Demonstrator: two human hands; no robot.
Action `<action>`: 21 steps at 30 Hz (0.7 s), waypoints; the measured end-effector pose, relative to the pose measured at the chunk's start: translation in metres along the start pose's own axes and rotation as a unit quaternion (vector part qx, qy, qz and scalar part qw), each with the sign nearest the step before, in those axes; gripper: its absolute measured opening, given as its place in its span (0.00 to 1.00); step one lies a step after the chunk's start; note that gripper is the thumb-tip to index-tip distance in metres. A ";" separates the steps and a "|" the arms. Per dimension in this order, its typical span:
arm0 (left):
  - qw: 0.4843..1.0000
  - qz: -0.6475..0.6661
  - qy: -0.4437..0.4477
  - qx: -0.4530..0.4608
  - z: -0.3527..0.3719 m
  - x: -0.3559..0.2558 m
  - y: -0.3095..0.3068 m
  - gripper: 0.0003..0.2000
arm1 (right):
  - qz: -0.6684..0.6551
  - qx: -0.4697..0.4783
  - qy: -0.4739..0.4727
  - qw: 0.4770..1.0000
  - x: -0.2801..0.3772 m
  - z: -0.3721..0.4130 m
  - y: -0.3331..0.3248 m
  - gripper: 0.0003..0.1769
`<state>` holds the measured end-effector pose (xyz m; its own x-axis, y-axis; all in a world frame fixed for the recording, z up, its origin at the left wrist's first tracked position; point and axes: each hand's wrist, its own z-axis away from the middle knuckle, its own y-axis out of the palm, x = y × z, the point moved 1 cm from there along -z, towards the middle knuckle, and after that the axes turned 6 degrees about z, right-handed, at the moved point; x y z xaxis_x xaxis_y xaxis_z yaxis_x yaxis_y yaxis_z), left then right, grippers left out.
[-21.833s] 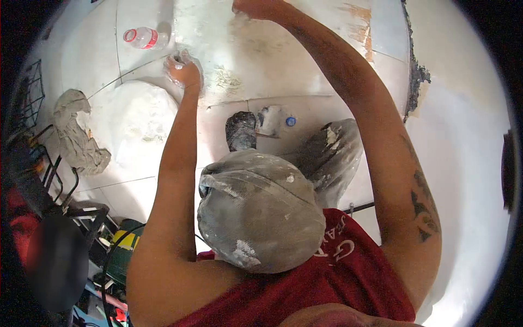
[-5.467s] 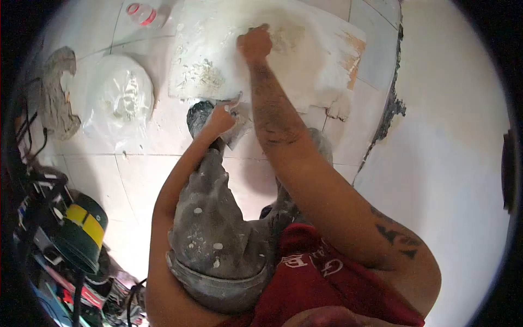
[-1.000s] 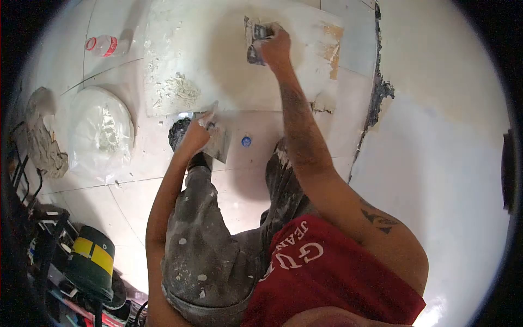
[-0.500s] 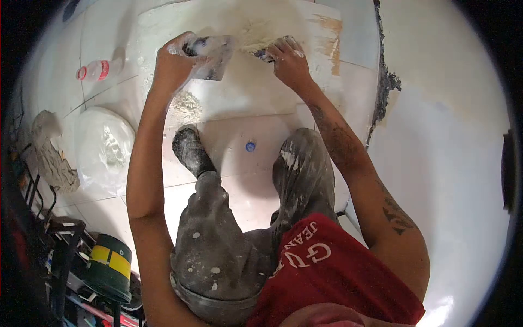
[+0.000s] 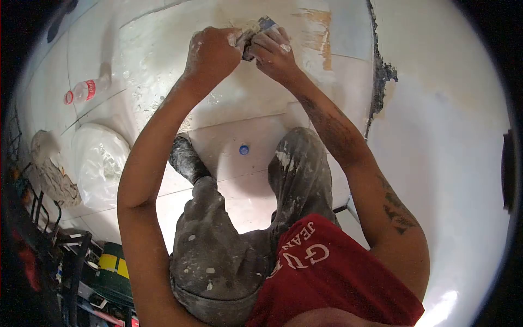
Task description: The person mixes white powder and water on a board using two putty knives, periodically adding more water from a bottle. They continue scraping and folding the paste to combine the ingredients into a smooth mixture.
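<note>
Over a whitish, paste-smeared board (image 5: 158, 54) on the floor, my two hands are close together. My left hand (image 5: 213, 53) is closed around a putty knife, whose wide metal blade is mostly hidden at this angle. My right hand (image 5: 274, 49) grips a smaller scraper (image 5: 266, 23) with a dark and bluish look, partly covered by the fingers. Whitish putty (image 5: 248, 30) clings to the tools where they meet, and white residue coats the fingers of both hands.
A clear plastic bottle (image 5: 84, 91) with a red label lies at the left. Below it are a plastic bag (image 5: 101, 158) with white material and a crumpled cloth (image 5: 52, 169). A blue cap (image 5: 244, 150) sits between the legs. A dark green bucket (image 5: 111, 278) stands lower left.
My left hand has moved right and turned, bringing its putty knife against the tool in my right hand. My right hand has shifted slightly left. The view has tilted a little.
</note>
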<state>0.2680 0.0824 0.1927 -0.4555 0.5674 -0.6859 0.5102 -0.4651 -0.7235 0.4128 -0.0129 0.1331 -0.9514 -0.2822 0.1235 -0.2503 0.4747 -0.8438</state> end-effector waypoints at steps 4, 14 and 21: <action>0.997 0.037 0.060 -0.037 0.002 0.013 0.018 0.11 | -0.002 0.001 -0.032 0.999 0.003 -0.014 -0.001 0.14; 0.999 0.040 0.021 -0.014 -0.006 0.030 0.029 0.14 | -0.002 0.009 -0.011 1.000 0.011 -0.001 -0.003 0.15; 0.990 0.038 -0.018 -0.132 -0.005 0.053 0.029 0.12 | -0.059 0.043 0.035 0.997 0.022 -0.002 -0.014 0.19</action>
<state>0.2625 0.1024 0.1353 -0.4317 0.5115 -0.7429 0.7147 -0.3085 -0.6277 0.3945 -0.0241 0.1485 -0.9268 -0.2719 0.2589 -0.3485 0.3666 -0.8626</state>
